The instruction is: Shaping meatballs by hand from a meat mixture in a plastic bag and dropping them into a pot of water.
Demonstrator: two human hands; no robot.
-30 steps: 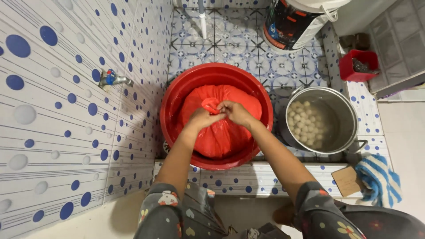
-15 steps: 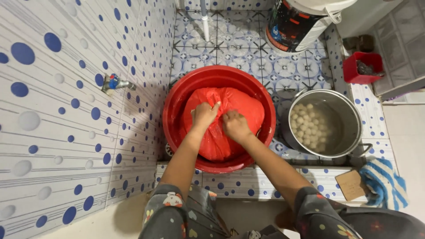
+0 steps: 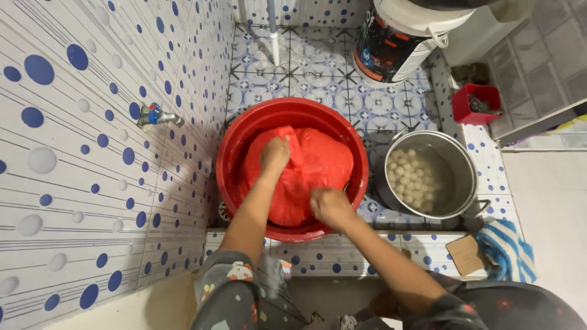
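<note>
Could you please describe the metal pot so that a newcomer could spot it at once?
Find the big red basin on the tiled floor. Directly to its right stands the metal pot, the only shiny silver vessel there, holding water with pale round balls.

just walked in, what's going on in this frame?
A person crouches over a red basin on a tiled floor, both hands pressed on a red cloth bundle that fills it. The left hand presses near the top of the bundle and the right hand near its lower edge. Beside the basin stands a metal pot of water with pale round balls. A tap sticks out of the dotted wall on the left.
</note>
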